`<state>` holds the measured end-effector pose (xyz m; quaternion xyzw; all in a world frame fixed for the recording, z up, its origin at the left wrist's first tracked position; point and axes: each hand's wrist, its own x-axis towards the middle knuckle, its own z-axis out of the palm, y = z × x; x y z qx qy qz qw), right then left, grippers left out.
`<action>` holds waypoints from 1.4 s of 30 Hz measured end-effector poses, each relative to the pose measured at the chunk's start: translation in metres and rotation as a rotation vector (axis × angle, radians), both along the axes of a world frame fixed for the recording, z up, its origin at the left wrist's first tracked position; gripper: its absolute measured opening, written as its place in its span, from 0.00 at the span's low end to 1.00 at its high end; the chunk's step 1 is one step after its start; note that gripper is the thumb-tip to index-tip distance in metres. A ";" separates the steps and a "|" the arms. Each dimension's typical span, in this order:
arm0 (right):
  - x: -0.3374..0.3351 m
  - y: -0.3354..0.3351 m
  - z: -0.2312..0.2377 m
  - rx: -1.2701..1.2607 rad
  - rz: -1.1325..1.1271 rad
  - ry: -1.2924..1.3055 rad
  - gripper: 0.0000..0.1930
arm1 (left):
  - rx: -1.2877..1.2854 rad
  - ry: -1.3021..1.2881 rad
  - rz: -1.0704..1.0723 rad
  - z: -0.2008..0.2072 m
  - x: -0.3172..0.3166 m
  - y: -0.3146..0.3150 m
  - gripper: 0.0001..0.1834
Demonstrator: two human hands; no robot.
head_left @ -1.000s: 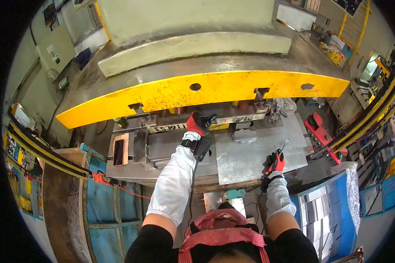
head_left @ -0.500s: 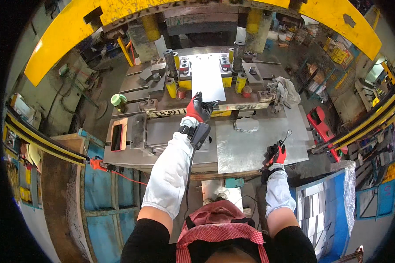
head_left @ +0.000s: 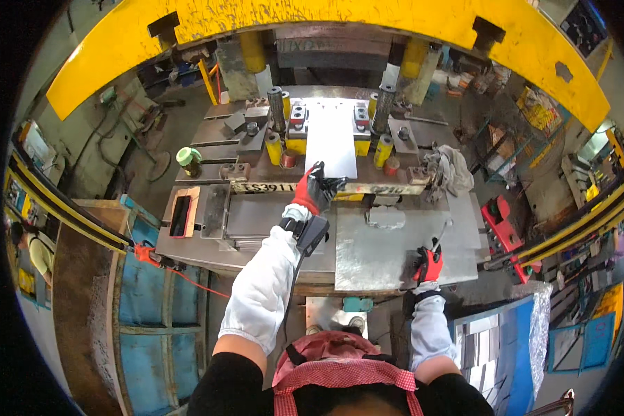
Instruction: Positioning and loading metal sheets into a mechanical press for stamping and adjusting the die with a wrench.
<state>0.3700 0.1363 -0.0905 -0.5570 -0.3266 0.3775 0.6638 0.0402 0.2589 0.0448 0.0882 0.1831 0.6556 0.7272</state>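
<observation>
Our left hand (head_left: 315, 191), in a red and black glove, is at the centre of the frame, where its fingers overlap the lower left corner of a bright metal strip (head_left: 331, 139); we cannot tell whether they pinch it or merely touch it. The strip runs upward from that hand, between the dark ribbed posts of a die, with a short yellow cylinder (head_left: 273, 148) at its left. Our right hand (head_left: 429, 265), gloved alike, is well apart from the strip, below and to its right; its fingers are closed around a slim hand tool (head_left: 442, 234) whose rounded tip points up and right. Beneath this tool lies a broad grey metal sheet (head_left: 374, 260), with a small pile of cut metal pieces (head_left: 385, 217) near its upper edge.

Left of our left hand, flat metal plates (head_left: 263, 218) lie stacked on the steel surface (head_left: 194, 251), and beside them a dark phone (head_left: 180, 216) rests on a tan board. Above the phone, in the left of the frame, stands a green-lidded jar (head_left: 188, 161). A crumpled grey rag (head_left: 451, 168) lies right of the die. A curved-looking yellow beam (head_left: 326, 12) spans the top of the frame.
</observation>
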 end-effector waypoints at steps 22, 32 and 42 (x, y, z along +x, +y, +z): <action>-0.066 0.086 0.185 0.027 0.925 0.099 0.20 | 0.042 0.159 0.098 -0.008 -0.012 -0.017 0.15; 0.008 0.001 0.047 -0.383 0.855 0.378 0.19 | -0.007 0.247 0.166 -0.003 0.009 0.008 0.18; 0.006 -0.016 0.058 -0.372 0.725 0.201 0.16 | -0.002 0.262 0.192 -0.056 -0.033 0.104 0.20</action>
